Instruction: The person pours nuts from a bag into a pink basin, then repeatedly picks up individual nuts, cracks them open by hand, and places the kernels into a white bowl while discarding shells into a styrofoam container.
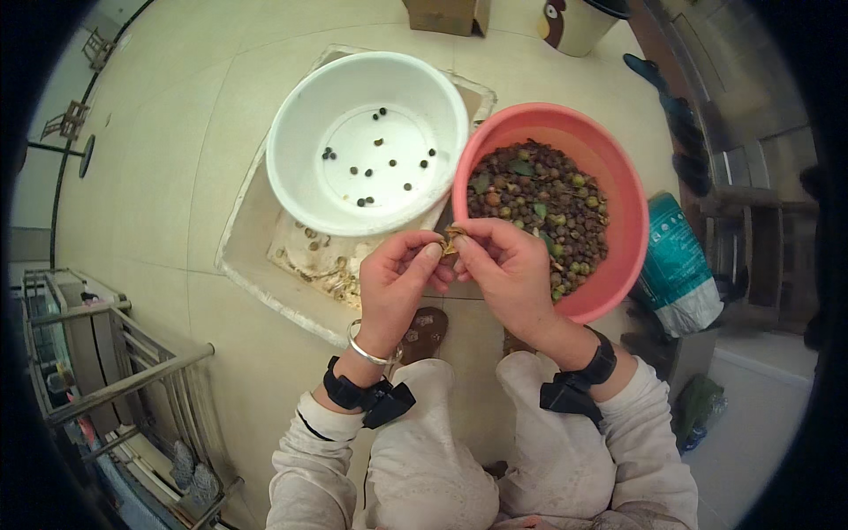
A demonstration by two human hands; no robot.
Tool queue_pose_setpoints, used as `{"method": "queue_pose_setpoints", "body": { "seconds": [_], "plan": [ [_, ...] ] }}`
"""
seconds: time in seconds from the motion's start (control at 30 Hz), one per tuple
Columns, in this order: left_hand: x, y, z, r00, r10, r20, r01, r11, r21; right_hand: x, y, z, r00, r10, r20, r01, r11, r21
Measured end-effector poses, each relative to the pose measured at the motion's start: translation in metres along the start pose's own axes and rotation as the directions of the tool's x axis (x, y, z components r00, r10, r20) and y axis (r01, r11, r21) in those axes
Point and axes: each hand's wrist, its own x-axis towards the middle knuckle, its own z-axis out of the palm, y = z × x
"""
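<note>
Between the fingertips of my left hand (pixel 401 268) and my right hand (pixel 503 268) is a small brownish-yellow fruit husk (pixel 450 245), pinched from both sides and broken open. Whether a seed sits inside it is hidden by my fingers. Beyond my left hand is a white plastic basin (pixel 285 165) with several dark round seeds (pixel 368 173) scattered over its bottom. A pink plastic basin (pixel 633 218) stands to the right, partly behind my right hand. It holds a heap of small brown and green fruits (pixel 543 212) with some leaves.
Under the white basin lies a worn pale foam box (pixel 245 258) with husk scraps (pixel 341 278) in it. A teal and white bag (pixel 679 258) leans right of the pink basin. A cardboard box (pixel 447 16) and a bin (pixel 586 30) stand ahead; a wooden rack (pixel 139 371) is at left.
</note>
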Motion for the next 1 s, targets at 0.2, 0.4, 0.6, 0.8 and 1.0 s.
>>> {"method": "queue_pose_setpoints", "body": {
  "seconds": [0.2, 0.4, 0.6, 0.8, 1.0],
  "plan": [
    [-0.005, 0.006, -0.031, 0.985, -0.145, -0.091, 0.142, 0.989, -0.037, 0.002, 0.014, 0.024, 0.993, -0.028, 0.11, 0.042, 0.991, -0.124],
    [-0.012, 0.005, -0.065, 0.971, -0.184, -0.153, 0.168, 0.979, -0.112, 0.001, 0.029, 0.051, 0.982, 0.067, 0.178, -0.039, 0.987, -0.155],
    [-0.018, 0.0, -0.085, 0.97, -0.153, -0.189, 0.14, 0.987, -0.079, -0.001, 0.043, 0.064, 0.966, 0.128, 0.226, -0.091, 0.982, -0.164],
    [-0.024, -0.003, -0.105, 0.963, -0.088, -0.255, 0.087, 0.996, -0.014, -0.002, 0.051, 0.076, 0.944, 0.115, 0.308, -0.034, 0.965, -0.259],
    [-0.035, -0.008, -0.115, 0.973, -0.025, -0.231, 0.057, 0.989, 0.136, 0.001, 0.054, 0.083, 0.915, -0.001, 0.404, 0.125, 0.952, -0.28]
  ]
}}
